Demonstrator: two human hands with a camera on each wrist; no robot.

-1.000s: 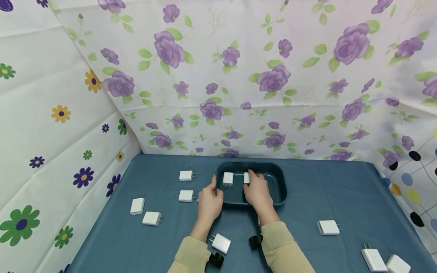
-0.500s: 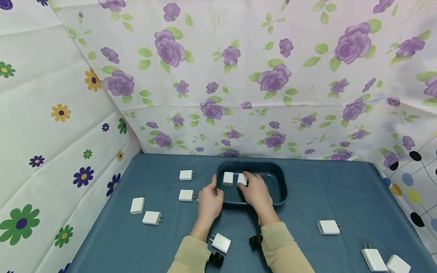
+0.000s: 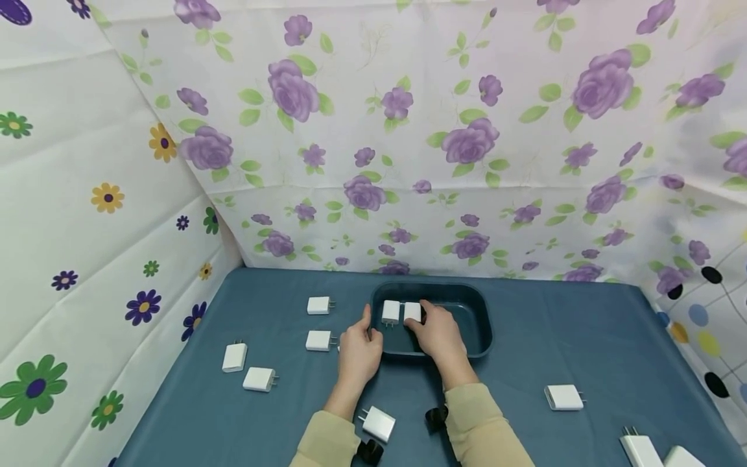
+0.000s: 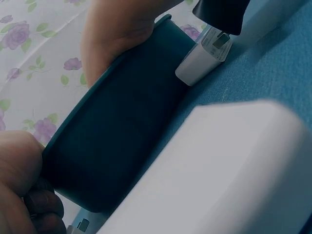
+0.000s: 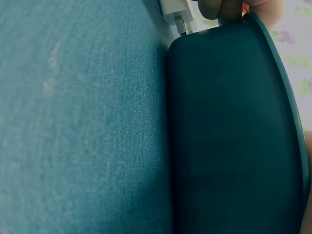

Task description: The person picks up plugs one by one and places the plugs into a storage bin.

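Note:
In the head view a dark teal tray [image 3: 467,318] stands at the back of the table. Its left end is gripped by my left hand [image 3: 360,350], index finger pointing up along the side and the other fingers curled against the outer wall. My right hand [image 3: 439,334] reaches over the front rim and pinches a white plug charger [image 3: 412,312] inside the tray. Beside that one, on its left, lies a second white charger [image 3: 390,312], prongs toward me. The left wrist view shows the tray's outer wall [image 4: 122,122] between both hands.
Left of the tray lie several white chargers [image 3: 318,340]. One charger [image 3: 379,424] lies between my forearms, another [image 4: 202,58] close to the tray's front wall. More chargers [image 3: 563,397] lie at the right. A flowered curtain [image 3: 362,130] hangs behind the table.
My right hand has shifted the pinched charger left inside the tray, bringing it close beside the other one. The left hand has kept its place on the tray. The head view has tilted slightly.

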